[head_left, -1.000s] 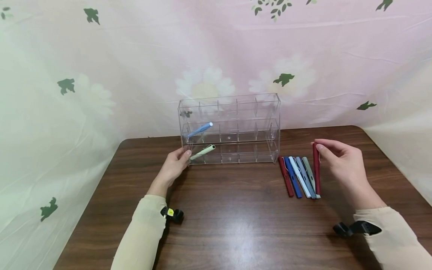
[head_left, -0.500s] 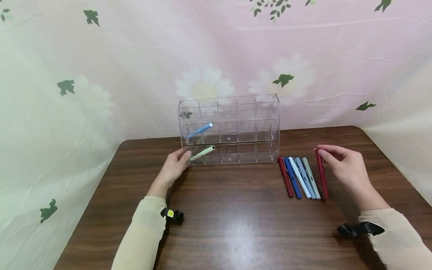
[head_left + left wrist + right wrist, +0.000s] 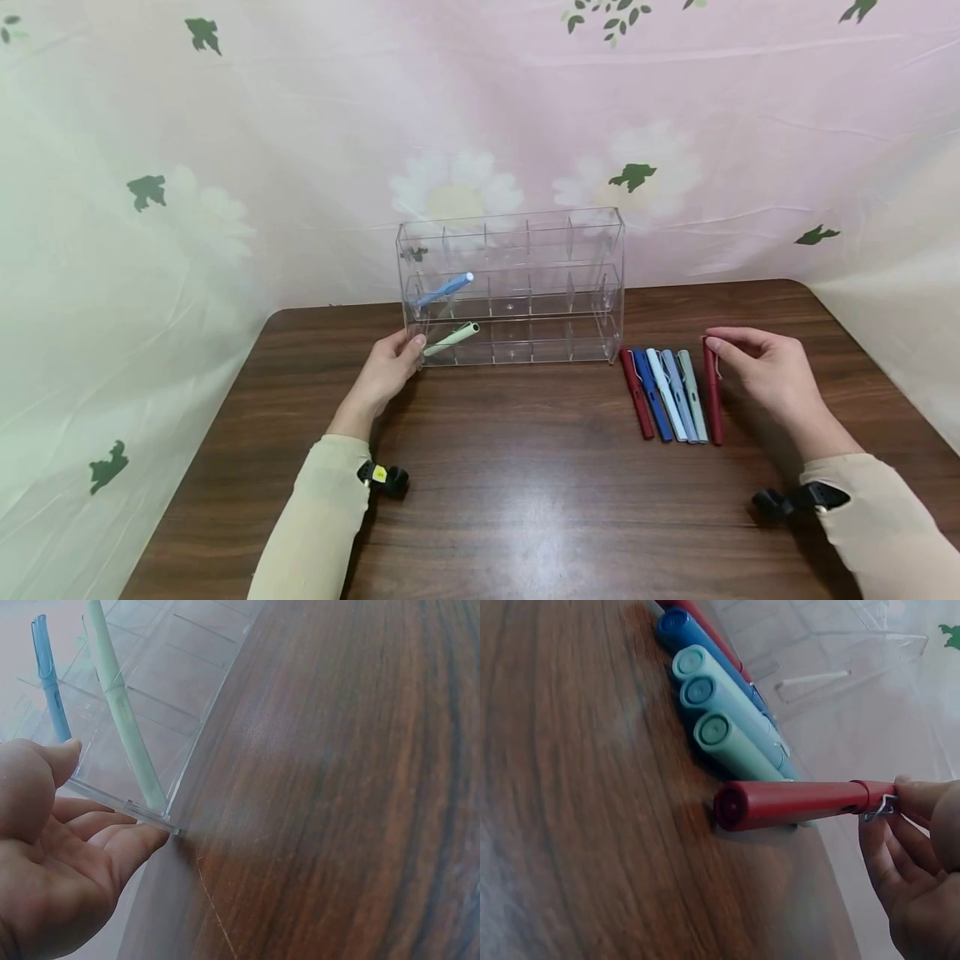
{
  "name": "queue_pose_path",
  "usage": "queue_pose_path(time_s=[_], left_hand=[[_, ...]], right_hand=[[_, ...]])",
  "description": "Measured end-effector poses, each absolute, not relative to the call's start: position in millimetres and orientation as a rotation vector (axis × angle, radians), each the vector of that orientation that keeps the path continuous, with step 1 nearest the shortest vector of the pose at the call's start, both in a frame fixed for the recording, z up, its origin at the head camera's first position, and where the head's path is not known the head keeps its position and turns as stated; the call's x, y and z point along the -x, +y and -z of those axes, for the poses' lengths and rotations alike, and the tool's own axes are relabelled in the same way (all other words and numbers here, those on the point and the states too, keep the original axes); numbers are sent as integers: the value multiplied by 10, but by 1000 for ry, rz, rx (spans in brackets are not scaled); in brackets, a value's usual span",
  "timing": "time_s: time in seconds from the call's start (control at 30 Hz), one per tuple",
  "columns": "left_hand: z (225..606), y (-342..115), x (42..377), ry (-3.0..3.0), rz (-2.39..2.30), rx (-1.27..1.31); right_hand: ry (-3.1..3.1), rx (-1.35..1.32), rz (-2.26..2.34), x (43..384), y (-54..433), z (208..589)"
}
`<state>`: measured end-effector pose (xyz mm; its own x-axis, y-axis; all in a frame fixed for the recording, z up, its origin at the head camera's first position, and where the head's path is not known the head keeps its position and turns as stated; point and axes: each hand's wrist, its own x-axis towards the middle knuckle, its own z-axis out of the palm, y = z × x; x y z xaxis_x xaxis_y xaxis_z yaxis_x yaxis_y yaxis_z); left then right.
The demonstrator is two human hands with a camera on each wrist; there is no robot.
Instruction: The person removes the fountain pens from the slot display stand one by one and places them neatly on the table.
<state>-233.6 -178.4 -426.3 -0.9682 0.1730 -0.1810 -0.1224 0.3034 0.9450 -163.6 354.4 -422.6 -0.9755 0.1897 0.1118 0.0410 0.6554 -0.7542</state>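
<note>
Five pens (image 3: 667, 395) lie side by side on the brown table (image 3: 525, 517) in the head view: red, dark blue, pale blue, soft blue and grey-green, from left to right. Just right of them, the right hand (image 3: 772, 375) pinches one more red pen (image 3: 713, 408) by its top end. The left hand (image 3: 388, 371) holds the lower left corner of a clear rack (image 3: 510, 307), which stands near the back of the table, in front of a pink and white cloth (image 3: 337, 125). Two pens lean in the rack at its left end: a blue pen (image 3: 446, 288) in the middle row and a light green pen (image 3: 452, 339) in the bottom row.

In the left wrist view, the thumb and fingers grip the side wall of the rack, close to both leaning pens.

In the right wrist view, the thumb and fingers pinch the red pen near its silver clip (image 3: 885, 808). Its other end faces us, beside the grey-green pen (image 3: 735, 742). I cannot tell if the red pen touches the table
</note>
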Motion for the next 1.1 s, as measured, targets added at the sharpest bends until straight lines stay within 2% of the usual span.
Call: queue_pose_path(time_s=[0.2, 0.6, 1.1], left_hand=[[4269, -1791, 2333, 2324, -1717, -37], [4269, -1797, 2344, 2291, -1732, -50], [4270, -1780, 2350, 2302, -1716, -38]], right_hand=[[-2718, 227, -1312, 1717, 3550, 4292], [-2878, 196, -1006, 1780, 3527, 4404], [-2870, 163, -900, 1779, 3479, 4420]])
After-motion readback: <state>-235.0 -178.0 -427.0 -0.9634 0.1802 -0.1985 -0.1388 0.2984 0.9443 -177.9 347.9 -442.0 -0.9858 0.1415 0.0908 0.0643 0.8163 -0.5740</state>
